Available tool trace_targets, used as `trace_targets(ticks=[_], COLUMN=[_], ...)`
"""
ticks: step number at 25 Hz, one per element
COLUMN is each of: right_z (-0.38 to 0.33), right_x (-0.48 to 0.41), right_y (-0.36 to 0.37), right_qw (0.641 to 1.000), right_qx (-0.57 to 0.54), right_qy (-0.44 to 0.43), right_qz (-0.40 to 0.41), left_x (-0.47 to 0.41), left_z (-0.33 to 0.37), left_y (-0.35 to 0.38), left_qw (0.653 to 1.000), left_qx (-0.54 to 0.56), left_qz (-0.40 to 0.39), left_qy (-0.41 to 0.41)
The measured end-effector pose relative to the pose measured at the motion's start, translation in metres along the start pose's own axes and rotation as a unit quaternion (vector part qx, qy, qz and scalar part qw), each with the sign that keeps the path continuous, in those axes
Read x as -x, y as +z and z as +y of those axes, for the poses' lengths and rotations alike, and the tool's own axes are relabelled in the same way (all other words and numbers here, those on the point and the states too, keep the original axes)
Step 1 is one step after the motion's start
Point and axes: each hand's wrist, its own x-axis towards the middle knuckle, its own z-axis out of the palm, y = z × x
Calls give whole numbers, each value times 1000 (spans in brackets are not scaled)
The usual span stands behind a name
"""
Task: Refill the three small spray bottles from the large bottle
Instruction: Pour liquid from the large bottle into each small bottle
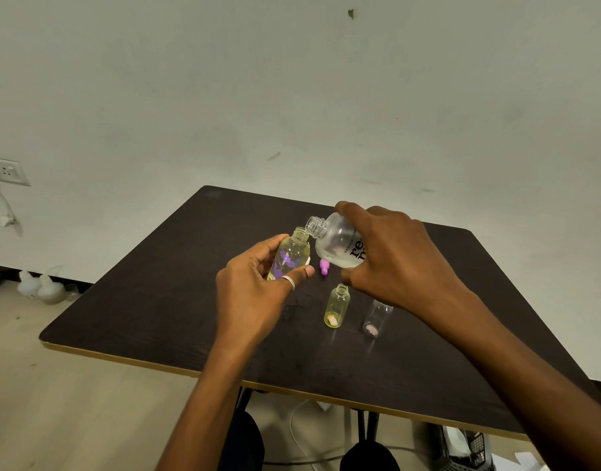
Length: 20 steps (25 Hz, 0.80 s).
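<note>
The small bottle (290, 256) is held above the table (156, 300), uncapped, tilted toward the large bottle (336, 244). My left hand (255, 290) grips it, fingers and thumb curled round its body. My right hand (394, 256) clamps the large bottle from above, tipped, its open mouth just beside the small neck.

Procedure, as I judge it:
1. Set mouth directly over neck.
2. Tip slowly.
3. Stop below the brim.

A pink cap (324, 266), a yellow bottle (336, 307) and a clear bottle (377, 317) sit below; avoid knocking them.
</note>
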Motion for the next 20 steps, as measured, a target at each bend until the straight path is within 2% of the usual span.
trace_targets(ticks=[6,13,20], right_z=[5,22,36], right_x=[3,14,26], right_y=[9,12,11], right_qw=[996,958,937], right_qx=[-82,-246,-289], right_qy=[45,147,186], right_qz=[0,34,58], left_x=[0,-7,-15], left_z=[1,-33,-85], left_y=[3,2,4], left_qw=[1000,999,993], left_qx=[11,11,-57], left_qz=[-12,-3,-20], left_qy=[4,-49,-98])
